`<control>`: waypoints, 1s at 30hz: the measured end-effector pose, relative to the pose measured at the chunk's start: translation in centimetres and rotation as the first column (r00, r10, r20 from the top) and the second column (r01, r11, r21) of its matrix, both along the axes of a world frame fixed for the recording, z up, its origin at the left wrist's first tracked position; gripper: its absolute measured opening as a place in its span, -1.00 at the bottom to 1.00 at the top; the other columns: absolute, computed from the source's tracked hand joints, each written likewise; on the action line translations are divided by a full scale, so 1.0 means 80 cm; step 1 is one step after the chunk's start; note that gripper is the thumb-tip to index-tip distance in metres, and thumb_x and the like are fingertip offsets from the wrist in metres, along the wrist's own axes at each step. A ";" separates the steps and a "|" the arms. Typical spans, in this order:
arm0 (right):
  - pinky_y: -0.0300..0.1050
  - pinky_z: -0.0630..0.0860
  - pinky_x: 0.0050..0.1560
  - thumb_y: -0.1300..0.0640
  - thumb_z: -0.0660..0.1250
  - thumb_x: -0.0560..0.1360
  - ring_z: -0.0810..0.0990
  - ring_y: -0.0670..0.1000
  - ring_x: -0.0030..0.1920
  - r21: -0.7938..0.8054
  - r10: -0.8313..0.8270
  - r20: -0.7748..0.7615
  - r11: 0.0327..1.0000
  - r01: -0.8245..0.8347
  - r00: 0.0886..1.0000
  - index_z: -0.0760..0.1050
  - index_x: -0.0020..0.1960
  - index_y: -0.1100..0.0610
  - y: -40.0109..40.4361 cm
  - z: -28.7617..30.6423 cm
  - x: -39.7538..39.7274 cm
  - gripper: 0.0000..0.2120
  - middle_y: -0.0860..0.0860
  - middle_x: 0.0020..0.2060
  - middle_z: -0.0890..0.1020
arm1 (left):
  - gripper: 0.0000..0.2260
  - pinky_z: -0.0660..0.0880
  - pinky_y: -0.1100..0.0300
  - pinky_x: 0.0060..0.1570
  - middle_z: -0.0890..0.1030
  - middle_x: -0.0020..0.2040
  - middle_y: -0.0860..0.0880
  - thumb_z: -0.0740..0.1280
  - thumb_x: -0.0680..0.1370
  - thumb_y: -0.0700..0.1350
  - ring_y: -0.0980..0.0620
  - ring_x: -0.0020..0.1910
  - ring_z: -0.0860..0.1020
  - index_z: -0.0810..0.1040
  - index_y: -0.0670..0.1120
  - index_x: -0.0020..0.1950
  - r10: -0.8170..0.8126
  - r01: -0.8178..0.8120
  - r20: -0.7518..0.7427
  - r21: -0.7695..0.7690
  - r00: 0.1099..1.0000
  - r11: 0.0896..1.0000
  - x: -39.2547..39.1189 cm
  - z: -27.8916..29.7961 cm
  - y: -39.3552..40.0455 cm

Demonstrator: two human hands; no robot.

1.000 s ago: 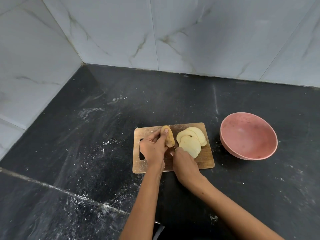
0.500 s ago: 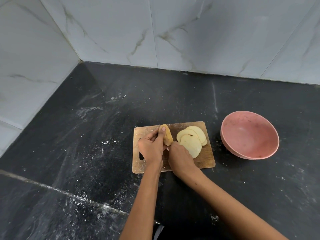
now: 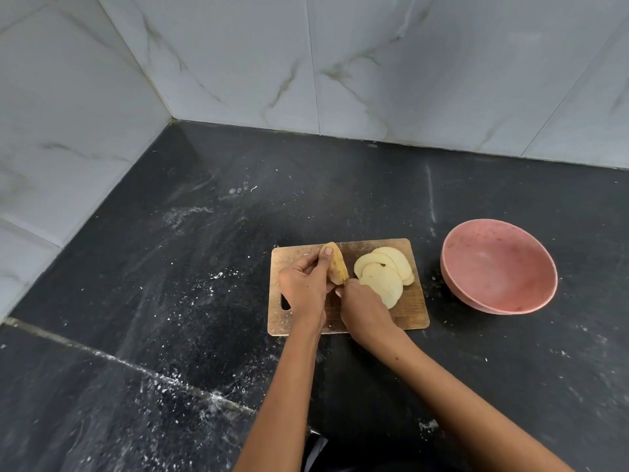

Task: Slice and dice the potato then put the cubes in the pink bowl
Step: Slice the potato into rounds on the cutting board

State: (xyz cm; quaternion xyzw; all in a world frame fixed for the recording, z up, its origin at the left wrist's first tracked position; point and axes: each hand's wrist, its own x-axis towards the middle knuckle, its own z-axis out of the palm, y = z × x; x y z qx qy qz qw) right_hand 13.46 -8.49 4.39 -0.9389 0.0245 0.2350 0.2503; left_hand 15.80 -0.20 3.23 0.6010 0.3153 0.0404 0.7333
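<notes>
A wooden cutting board point(image 3: 413, 316) lies on the black counter. My left hand point(image 3: 304, 289) grips the remaining piece of potato point(image 3: 337, 269) standing on its edge on the board. My right hand point(image 3: 364, 310) is closed right beside the potato's near end; the knife in it is almost wholly hidden, only a tiny tip shows. Several pale round potato slices point(image 3: 383, 272) lie overlapping on the board to the right of the hands. The pink bowl point(image 3: 498, 265) stands empty on the counter, right of the board.
The black stone counter point(image 3: 170, 267) is dusted with white specks and has a seam running across the near left. White marble-tiled walls point(image 3: 306, 63) close off the back and the left, meeting in a corner.
My right hand has slid slightly forward along the potato's cut face. The left hand keeps its grip on the potato; the slices and bowl stay where they were.
</notes>
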 end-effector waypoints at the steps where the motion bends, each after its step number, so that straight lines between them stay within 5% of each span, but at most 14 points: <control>1: -0.09 0.45 -0.06 0.20 0.11 0.64 0.57 0.10 0.05 -0.011 -0.001 -0.011 1.000 0.001 1.000 0.39 0.18 0.19 -0.002 -0.001 -0.006 -0.84 0.11 0.06 0.57 | -0.79 0.65 0.07 -0.24 0.69 -0.13 -0.16 0.45 0.48 -0.21 0.03 -0.22 0.67 0.64 -0.26 0.09 0.001 -0.001 0.003 0.003 1.000 1.000 -0.001 0.002 0.000; 13: -0.09 0.46 -0.02 0.07 0.10 0.66 0.57 0.06 0.06 0.033 -0.032 -0.104 0.999 0.035 0.994 0.44 0.19 0.16 -0.018 0.010 -0.024 -0.77 0.07 0.00 0.56 | -0.62 0.62 0.15 -0.23 0.69 -0.02 -0.04 0.49 0.45 -0.17 0.06 -0.10 0.68 0.57 -0.16 0.25 -0.155 0.146 0.058 0.133 0.986 0.980 -0.025 0.003 -0.003; 24: -0.15 0.33 -0.16 0.05 0.07 0.67 0.40 -0.03 -0.16 0.034 -0.029 0.040 0.999 0.028 0.999 0.39 0.06 0.11 -0.038 0.032 -0.041 -0.82 -0.04 -0.24 0.40 | -0.62 0.62 0.21 -0.24 0.67 0.05 -0.04 0.48 0.43 -0.29 0.06 -0.05 0.67 0.58 -0.13 0.24 -0.077 0.079 0.047 -0.058 0.996 0.995 -0.025 0.005 -0.008; 30: -0.15 0.32 -0.22 0.03 0.04 0.67 0.43 -0.02 -0.22 0.084 -0.045 0.078 0.996 0.038 0.996 0.31 -0.04 0.09 -0.029 0.028 -0.034 -0.82 0.00 -0.22 0.44 | -0.64 0.64 0.04 -0.09 0.68 0.07 -0.03 0.49 0.41 -0.30 0.05 -0.01 0.66 0.61 -0.08 0.18 -0.047 0.052 0.032 -0.153 0.998 0.987 -0.027 0.001 -0.003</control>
